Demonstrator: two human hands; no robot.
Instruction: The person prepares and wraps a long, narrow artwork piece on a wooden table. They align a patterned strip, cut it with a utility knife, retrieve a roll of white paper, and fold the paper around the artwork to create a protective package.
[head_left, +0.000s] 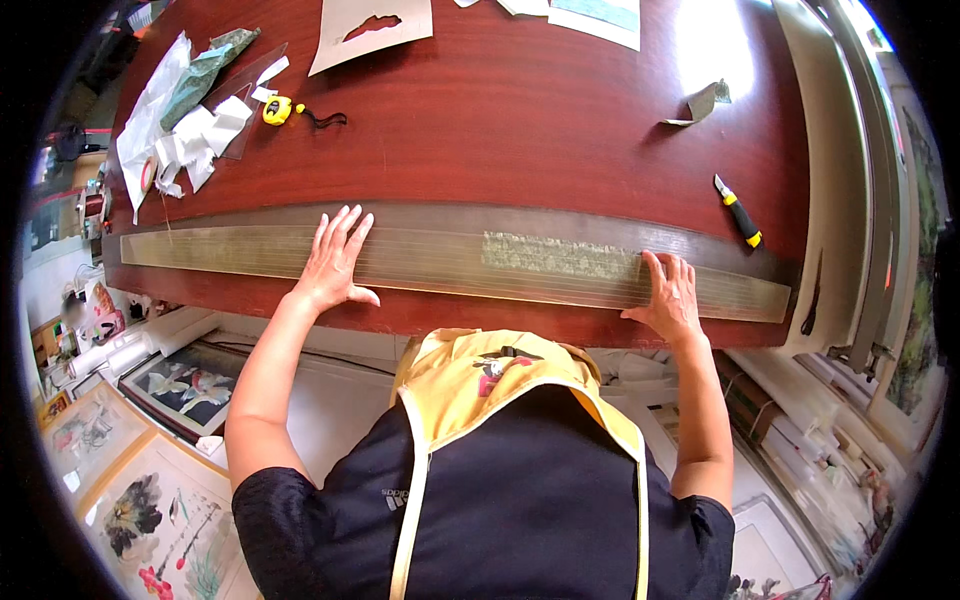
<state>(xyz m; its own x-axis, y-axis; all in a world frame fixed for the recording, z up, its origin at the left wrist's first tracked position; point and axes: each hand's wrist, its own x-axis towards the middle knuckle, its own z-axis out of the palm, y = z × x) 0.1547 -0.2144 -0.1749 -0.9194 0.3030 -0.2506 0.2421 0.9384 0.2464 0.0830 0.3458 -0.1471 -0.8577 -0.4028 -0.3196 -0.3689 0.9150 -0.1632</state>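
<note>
A long transparent ruler (420, 259) lies along the near side of the red-brown table, over a dark strip (442, 216) that shows beyond its far edge. Under its right half sits a piece of green patterned material (559, 253). My left hand (335, 259) rests flat across the ruler left of the middle, fingers spread and thumb toward the near edge. Across the ruler's right part lies my right hand (667, 292), its index fingertip at the right end of the green piece and its thumb at the near edge. Neither hand grips anything.
A utility knife (739, 212) with its blade out lies beyond my right hand. A yellow tape measure (277, 110) sits by paper scraps (196, 139) at the far left. A curled scrap (701, 105) is at the far right. Paper with a cut-out hole (337, 45) lies at the back.
</note>
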